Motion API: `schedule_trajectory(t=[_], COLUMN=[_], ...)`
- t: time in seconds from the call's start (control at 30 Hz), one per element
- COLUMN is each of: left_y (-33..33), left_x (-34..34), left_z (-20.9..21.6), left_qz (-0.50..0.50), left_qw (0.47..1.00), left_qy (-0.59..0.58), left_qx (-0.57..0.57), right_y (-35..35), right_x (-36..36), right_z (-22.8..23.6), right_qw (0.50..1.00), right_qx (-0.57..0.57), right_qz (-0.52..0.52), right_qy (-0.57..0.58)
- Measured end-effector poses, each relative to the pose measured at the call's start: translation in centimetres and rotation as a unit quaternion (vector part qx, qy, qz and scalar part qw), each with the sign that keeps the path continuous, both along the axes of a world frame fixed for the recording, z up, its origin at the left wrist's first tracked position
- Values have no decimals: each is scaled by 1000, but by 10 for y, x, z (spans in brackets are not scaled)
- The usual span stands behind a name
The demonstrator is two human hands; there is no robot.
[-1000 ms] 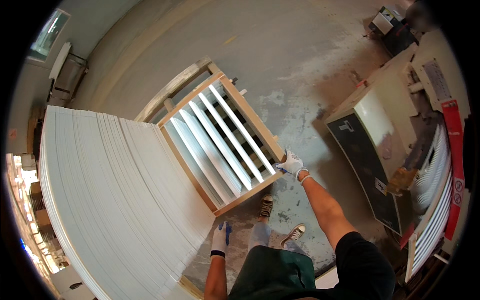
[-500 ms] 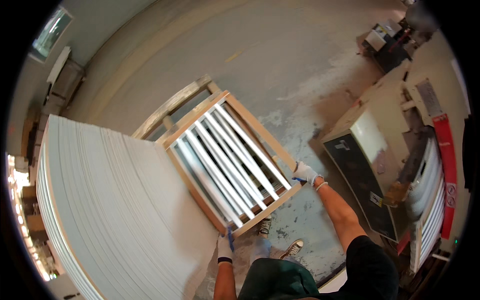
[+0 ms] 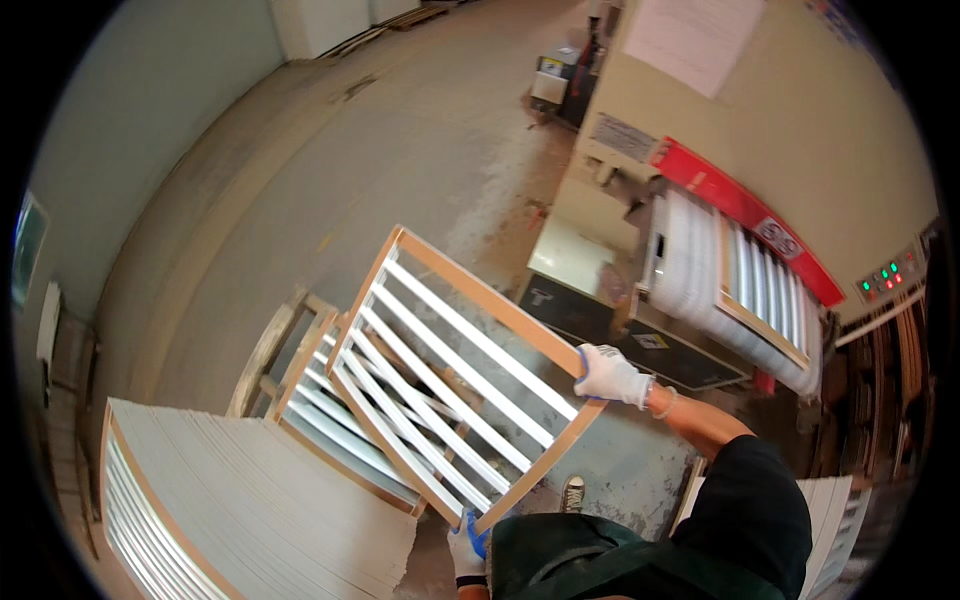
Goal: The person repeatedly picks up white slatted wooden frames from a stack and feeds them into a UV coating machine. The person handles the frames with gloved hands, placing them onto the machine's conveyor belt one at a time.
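Slatted frame: a four-sided panel (image 3: 462, 366) with flat wood-brown rails and glossy white slats running between two of them, gaps showing through; it is held tilted in front of the body, partly over the lower frame.
Right hand: a white knit glove (image 3: 612, 377) with blue at the fingertips, fingers bent snugly around the far right corner.
Left hand: a white glove with a blue palm side (image 3: 468, 545), closed about the near corner; the fingers beneath are hidden.
Lower frame: a similar slatted piece (image 3: 343, 458), smooth white slats inside brown rails, lying under and left of the held one.
Rough timber: a weathered, squared beam (image 3: 262, 350) beside the lower frame's far left side.
Stack: a tall block of thin, matte grey layers (image 3: 250, 490), white slats along its left face.
Machine: a cream and black metal body (image 3: 575, 225) on the right, with a curved red bar (image 3: 745, 220) above ribbed white pieces (image 3: 690, 265).
Floor: worn grey concrete (image 3: 430, 170), scuffed and patchy.
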State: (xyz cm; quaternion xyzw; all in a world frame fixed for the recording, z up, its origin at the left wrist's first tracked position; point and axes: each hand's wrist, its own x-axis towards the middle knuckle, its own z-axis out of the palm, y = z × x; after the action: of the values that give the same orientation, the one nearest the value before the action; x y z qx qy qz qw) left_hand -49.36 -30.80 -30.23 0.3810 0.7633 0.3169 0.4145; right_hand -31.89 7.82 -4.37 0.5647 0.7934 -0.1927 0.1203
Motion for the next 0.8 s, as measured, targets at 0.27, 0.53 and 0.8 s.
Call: schedule_trajectory(t=[0.27, 0.53, 0.8], left_y=[49, 95, 100], left_x=[16, 90, 166], left_z=[182, 310, 355], left_qz=[82, -2, -103], left_qw=[944, 965, 982], left_qy=[-319, -253, -156], left_qx=[24, 64, -2], right_y=[-164, -321, -412], right_x=[212, 365, 425], right_z=[142, 145, 150], right_qw=[936, 795, 716], right_qx=[101, 115, 119], right_qz=[-280, -487, -579], right_qy=[188, 344, 373])
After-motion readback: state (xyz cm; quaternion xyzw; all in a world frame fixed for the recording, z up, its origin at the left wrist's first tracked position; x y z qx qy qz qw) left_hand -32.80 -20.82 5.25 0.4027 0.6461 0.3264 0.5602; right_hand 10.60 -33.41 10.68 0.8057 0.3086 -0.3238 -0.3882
